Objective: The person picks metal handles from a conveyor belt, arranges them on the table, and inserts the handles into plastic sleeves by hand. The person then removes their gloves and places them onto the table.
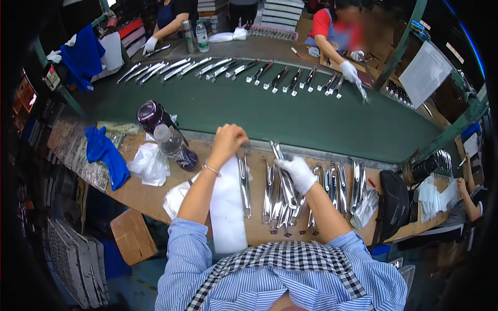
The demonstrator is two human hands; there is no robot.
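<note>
My right hand (298,174), in a white glove, grips a shiny chrome metal handle (286,190) that stands at a slant over a pile of similar handles (280,215) on the brown worktable. My left hand (228,142) is bare, with a bracelet at the wrist. Its fingers are pinched together near the conveyor's edge, and whatever they hold is too small to make out. Just right of that hand a single chrome handle (245,186) lies along a white sheet (228,212). More chrome handles (358,184) lie to the right of my right forearm.
A green conveyor belt (207,111) crosses ahead, carrying a row of metal handles. Two bottles (179,150) and a blue cloth (106,155) are at left. A black bag (392,199) sits at right. Across the belt, a co-worker's gloved hand (351,72) touches a part.
</note>
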